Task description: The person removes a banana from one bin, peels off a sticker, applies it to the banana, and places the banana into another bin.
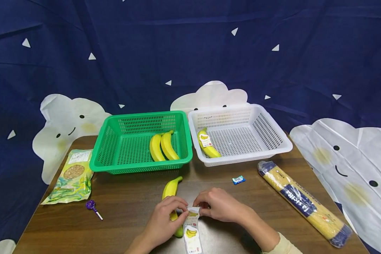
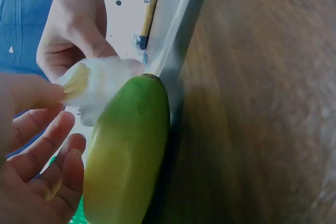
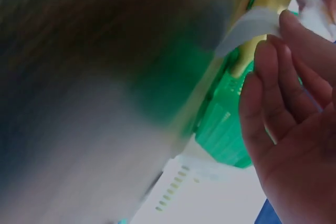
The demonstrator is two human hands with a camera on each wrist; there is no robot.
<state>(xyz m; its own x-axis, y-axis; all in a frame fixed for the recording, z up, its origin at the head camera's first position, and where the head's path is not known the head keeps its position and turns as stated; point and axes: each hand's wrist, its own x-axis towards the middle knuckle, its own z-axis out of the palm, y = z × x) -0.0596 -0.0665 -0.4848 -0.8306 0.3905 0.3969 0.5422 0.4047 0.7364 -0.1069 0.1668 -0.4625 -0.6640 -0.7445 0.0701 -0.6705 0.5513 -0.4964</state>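
Observation:
A strip of white labels (image 1: 193, 243) printed with bananas lies at the table's near edge, its far end raised between the hands. My left hand (image 1: 165, 218) pinches that end from the left, thumb on the label (image 2: 97, 85) in the left wrist view. From the other side my right hand (image 1: 220, 205) pinches the strip, which curls away from its thumb (image 3: 307, 38) in the right wrist view. A yellow banana with a green tip (image 1: 169, 190) lies just left of the strip, partly hidden behind the left hand.
A green basket (image 1: 141, 165) holds two bananas; the white basket (image 1: 241, 158) beside it holds one labelled banana. At left are a green-and-yellow food bag (image 1: 73, 181) and a purple lollipop (image 1: 90, 204). A blue-wrapped sweet (image 1: 238, 180) and a spaghetti pack (image 1: 304, 203) lie right.

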